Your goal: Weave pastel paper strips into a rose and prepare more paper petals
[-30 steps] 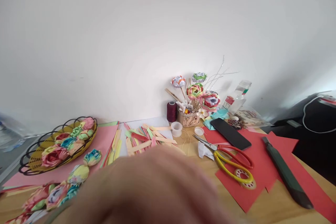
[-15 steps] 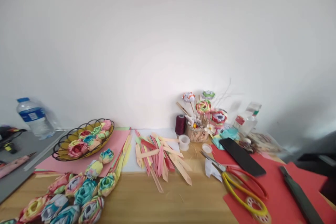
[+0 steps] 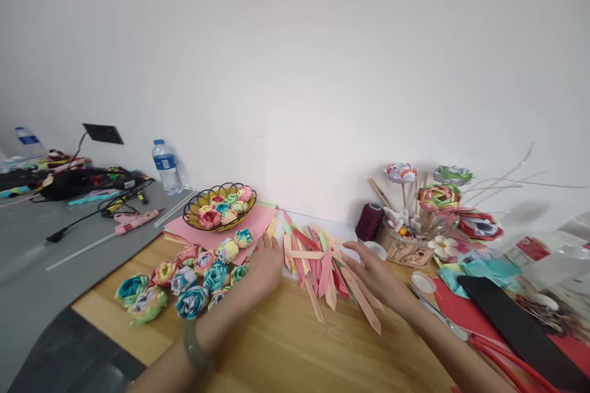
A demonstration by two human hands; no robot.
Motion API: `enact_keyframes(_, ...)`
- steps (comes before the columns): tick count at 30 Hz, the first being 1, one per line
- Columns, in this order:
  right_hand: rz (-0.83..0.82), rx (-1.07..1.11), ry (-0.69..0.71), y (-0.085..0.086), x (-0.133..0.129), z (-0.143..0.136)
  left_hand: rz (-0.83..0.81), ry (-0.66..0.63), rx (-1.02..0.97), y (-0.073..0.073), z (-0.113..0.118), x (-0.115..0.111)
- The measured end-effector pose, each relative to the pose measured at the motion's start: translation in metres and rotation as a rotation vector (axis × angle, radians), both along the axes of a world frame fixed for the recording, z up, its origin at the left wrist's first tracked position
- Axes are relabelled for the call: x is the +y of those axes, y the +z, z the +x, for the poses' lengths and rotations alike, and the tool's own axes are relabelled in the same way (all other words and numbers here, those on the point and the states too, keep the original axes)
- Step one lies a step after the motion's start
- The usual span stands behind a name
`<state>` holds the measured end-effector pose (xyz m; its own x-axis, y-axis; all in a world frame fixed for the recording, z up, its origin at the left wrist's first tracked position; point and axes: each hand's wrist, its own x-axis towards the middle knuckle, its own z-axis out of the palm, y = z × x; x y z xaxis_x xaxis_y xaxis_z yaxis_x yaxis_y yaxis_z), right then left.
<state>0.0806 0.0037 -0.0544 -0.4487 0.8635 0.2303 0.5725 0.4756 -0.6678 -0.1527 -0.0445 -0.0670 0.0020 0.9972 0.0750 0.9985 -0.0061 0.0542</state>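
A loose pile of coloured paper strips (image 3: 314, 256), in pink, peach, green and red, lies on a white sheet on the wooden table. My left hand (image 3: 266, 263) is just left of the pile, open, palm down with fingers reaching forward. On the opposite side, my right hand (image 3: 375, 273) reaches in from the right, fingers apart, at the pile's edge; whether it touches the strips I cannot tell. Several folded paper flowers (image 3: 216, 274) lie left of my left hand, some partly hidden behind it. Neither hand holds anything.
A yellow basket (image 3: 188, 216) of paper flowers stands on pink paper (image 3: 184, 232). On the left are a glue gun (image 3: 137, 221) and a water bottle (image 3: 166, 167). Right are a thread spool (image 3: 369, 222), a pot of flowers (image 3: 408, 250), red-handled scissors (image 3: 500, 353) and a black phone (image 3: 520, 331).
Both my hands have come into view, one on each side of the strips. The view has swung left, showing more of the grey table, the glue gun and cables.
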Motion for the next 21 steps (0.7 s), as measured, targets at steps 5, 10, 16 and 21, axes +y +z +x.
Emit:
enact_keyframes(5,-0.05,0.028,0.075,0.001,0.022,-0.02,-0.083,0.151,0.002,-0.014,0.009,0.015)
enact_keyframes(10,-0.079,0.048,0.098,-0.006,0.033,-0.021,-0.085,0.061,-0.053,-0.011,0.019,0.007)
enact_keyframes(16,-0.086,0.055,0.12,-0.006,0.041,-0.014,-0.099,0.168,-0.044,-0.011,0.015,-0.011)
enact_keyframes(21,-0.098,0.047,0.14,-0.009,0.036,-0.017,-0.12,0.178,-0.033,-0.021,0.01,-0.017)
